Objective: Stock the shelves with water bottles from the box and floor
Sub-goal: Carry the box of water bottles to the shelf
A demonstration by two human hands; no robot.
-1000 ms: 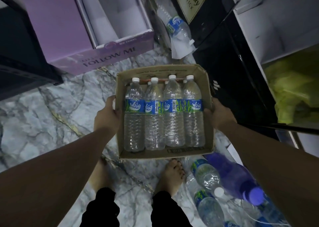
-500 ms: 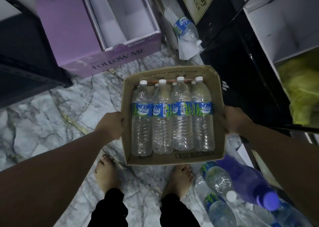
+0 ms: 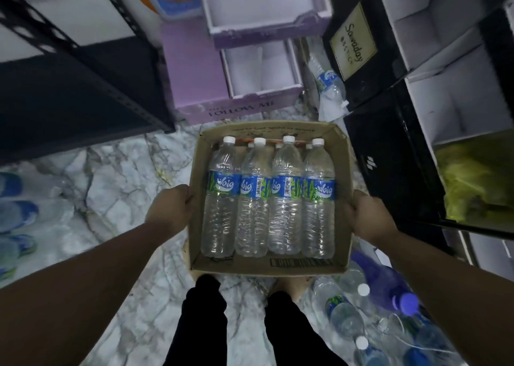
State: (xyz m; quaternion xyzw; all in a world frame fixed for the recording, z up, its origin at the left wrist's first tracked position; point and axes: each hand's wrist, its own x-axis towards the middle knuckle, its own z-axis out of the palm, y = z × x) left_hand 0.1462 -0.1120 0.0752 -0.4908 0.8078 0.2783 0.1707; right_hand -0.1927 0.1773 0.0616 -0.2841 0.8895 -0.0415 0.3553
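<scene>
The cardboard box [image 3: 271,265] is carried above the marble floor [image 3: 116,176], gripped at both side walls. The left hand [image 3: 169,212] and right hand [image 3: 367,218] hold it, fingers curled under the rims. Four water bottles [image 3: 267,198] lie flat between the fingers; more caps show beneath. Judged step: transport. Next: bring the box to a shelf [image 3: 83,87], ahead-left of the fingers, and unload.
</scene>
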